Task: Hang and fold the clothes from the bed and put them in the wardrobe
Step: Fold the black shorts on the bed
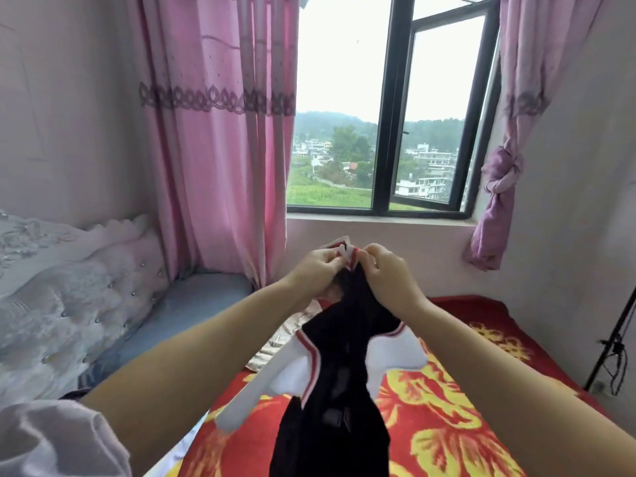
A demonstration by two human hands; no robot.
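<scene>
Both the left hand (318, 266) and right hand (385, 270) pinch the black jacket (344, 356) collar above the bed (481, 356); a loose pinch could drop it in a crumpled heap

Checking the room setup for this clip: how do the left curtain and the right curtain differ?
The left curtain hangs loose and straight toward the floor; the right curtain is tied in a knot partway down, its tail dangling short. The left curtain is spread wide beside the window, partly covering the wall; the right curtain is gathered narrow. The left curtain looks brighter pink, the right one more mauve. Both carry a dark patterned band across them.
</scene>
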